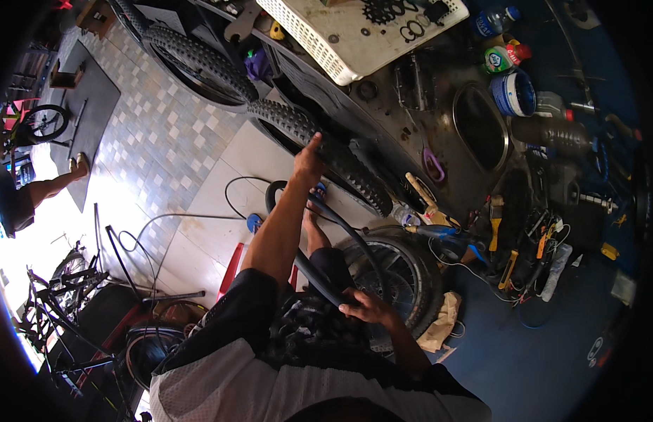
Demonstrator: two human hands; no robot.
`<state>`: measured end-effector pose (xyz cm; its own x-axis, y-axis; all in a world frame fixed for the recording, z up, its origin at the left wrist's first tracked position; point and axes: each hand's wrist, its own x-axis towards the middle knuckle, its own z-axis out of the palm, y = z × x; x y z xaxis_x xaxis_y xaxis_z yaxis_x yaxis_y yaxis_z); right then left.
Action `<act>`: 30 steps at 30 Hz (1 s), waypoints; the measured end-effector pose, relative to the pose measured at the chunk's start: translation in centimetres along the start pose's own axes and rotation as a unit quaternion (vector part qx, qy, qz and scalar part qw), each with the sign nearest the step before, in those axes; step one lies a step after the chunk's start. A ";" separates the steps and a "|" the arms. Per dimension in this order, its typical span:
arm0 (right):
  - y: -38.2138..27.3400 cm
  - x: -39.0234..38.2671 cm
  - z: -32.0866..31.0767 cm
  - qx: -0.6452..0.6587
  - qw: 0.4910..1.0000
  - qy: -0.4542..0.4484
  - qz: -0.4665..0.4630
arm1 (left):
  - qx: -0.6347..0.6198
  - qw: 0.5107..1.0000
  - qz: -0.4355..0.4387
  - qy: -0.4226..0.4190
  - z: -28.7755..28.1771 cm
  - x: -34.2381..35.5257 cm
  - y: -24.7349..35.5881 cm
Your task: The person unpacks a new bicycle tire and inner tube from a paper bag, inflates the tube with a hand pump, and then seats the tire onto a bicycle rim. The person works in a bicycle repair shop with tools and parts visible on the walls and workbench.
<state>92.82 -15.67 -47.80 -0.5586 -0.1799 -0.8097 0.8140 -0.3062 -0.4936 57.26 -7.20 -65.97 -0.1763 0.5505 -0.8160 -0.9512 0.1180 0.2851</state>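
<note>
My left hand reaches forward to a knobby black bicycle tyre. Its thumb lies along the tread, and the other fingers are mostly hidden, seemingly around the tyre's near side. A black inner tube hangs in a long loop between my arms, its upper bend beside my left forearm. Near my lap, my right hand is closed around the tube's lower part. Just beyond it, a wheel with a black tyre lies on its side, partly covered by the tube.
A workbench at right bears a white plastic basket, purple scissors, bottles and a blue-white tub. Hand tools lie scattered at right, near a crumpled brown paper. Bicycle frames stand at left; another person's leg shows beyond.
</note>
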 end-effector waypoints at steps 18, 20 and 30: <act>5.3 -3.1 2.9 0.035 0.985 0.065 0.155 | -0.198 0.962 0.135 -0.128 -18.4 -16.6 2.4; 4.9 -2.5 3.0 -0.011 0.988 0.063 0.139 | -0.221 0.955 0.148 -0.129 -18.4 -17.6 2.9; -0.4 -2.5 -0.4 -0.072 0.958 0.089 0.261 | -0.200 0.946 0.248 -0.059 -25.3 -19.7 8.3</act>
<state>93.96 -14.70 -45.75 -0.0428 -0.1083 -0.9932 0.9959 -0.0835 -0.0338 46.48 -37.95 -60.22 -0.6197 0.5464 -0.5635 -0.7822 -0.4889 0.3861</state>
